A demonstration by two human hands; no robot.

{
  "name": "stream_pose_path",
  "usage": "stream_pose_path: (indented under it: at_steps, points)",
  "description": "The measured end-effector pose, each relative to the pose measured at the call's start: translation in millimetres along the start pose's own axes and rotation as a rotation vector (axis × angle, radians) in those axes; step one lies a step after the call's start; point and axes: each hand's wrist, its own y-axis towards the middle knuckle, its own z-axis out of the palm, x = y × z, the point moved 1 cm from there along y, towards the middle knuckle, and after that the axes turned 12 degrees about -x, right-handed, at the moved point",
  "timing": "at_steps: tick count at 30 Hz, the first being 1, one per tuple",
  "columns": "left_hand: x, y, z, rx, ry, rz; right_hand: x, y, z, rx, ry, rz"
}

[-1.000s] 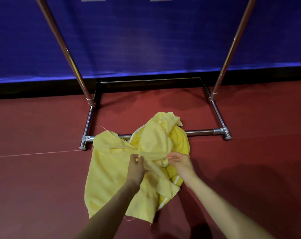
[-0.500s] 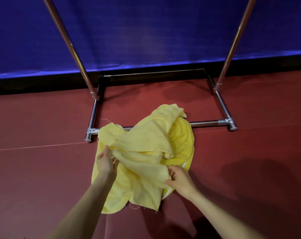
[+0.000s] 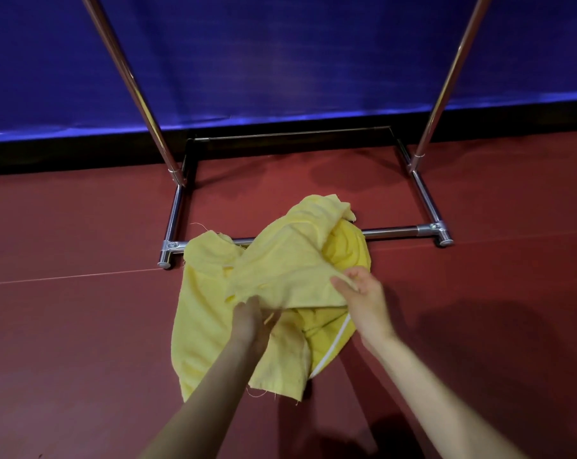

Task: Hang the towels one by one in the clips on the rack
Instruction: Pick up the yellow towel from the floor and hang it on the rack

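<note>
Far left: the chrome rack, of which only the base frame and two slanted uprights show, stands on the red floor before a blue curtain. Centre: a heap of yellow towels lies on the floor, its far edge draped over the near base bar of the rack. Left hand: placed at the near middle of the heap, fingers curled into a fold of the upper towel, gripping it; the fingertips are partly hidden by cloth. Right hand: at the right edge of the heap, thumb and fingers pinching the corner of the same upper layer, which stretches between the two hands. A towel with a white stripe lies beneath, just left of the right wrist. Both forearms enter from the near edge.
</note>
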Motion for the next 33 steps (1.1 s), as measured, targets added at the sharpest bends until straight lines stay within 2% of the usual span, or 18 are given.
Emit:
stream_pose_path:
  at_steps: [3,6,9,12,16,17,19,20,23,26,28,31,33]
  points:
    - [-42,-9,20,0.148,-0.312,-0.067,48,11,-11,-0.073,0.150,-0.028]
    - [-85,-33,40,0.262,-0.392,0.033,88,13,-17,-0.057,0.317,0.019]
    - [-117,-50,53,0.282,-0.413,0.166,113,11,-23,-0.041,0.409,-0.050]
    - [-130,-41,38,0.190,-0.387,0.163,109,8,-25,0.058,0.283,-0.118]
    - [-102,11,-18,-0.118,-0.126,0.129,66,0,-14,0.252,-0.046,-0.029]
    - [-93,21,-33,-0.185,-0.097,0.097,51,0,-12,0.250,-0.087,0.021]
    - [-76,31,-57,-0.219,-0.176,0.004,17,5,-11,0.171,-0.163,0.109]
    - [-67,30,-67,-0.234,-0.158,0.025,-1,9,-9,0.129,-0.204,0.154]
    - [-34,27,-76,-0.289,0.120,0.162,-38,21,-8,0.035,-0.272,0.273]
    - [-1,17,-68,-0.352,0.665,0.541,-51,22,1,0.025,-0.267,0.297]
    - [14,12,-58,-0.279,0.738,0.708,-53,16,10,0.065,-0.283,0.284]
    - [29,12,-38,-0.090,0.752,0.670,-61,6,20,0.113,-0.310,0.276]
    - [36,19,-27,-0.126,1.001,0.677,-67,1,20,0.160,-0.337,0.287]
